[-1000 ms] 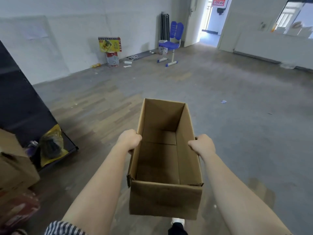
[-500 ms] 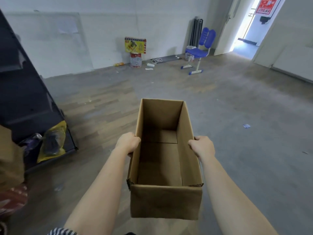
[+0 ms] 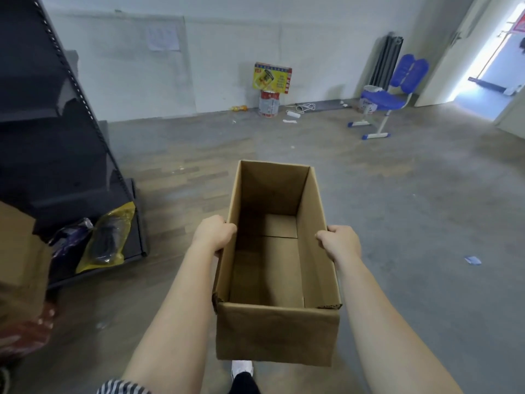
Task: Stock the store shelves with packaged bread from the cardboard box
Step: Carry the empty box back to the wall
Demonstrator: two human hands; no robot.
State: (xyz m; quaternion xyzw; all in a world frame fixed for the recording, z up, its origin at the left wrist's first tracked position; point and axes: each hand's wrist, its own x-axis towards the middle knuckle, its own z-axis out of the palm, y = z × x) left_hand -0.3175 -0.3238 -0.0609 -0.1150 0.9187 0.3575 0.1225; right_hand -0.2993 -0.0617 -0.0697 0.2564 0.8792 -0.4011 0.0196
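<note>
**Odds and ends along the far wall**

A bare grey floor runs to a white wall. At the floor's far edge, near the middle, a yellow box sits on a red-and-white can. A small orange item lies just left of the can, and a white cable lies to its right. A blue chair stands toward the far right corner, in front of dark panels leaning upright in the corner. Right of them is an open doorway. A sheet of paper hangs on the wall. A pale blue scrap lies near the floor's right edge.
</note>
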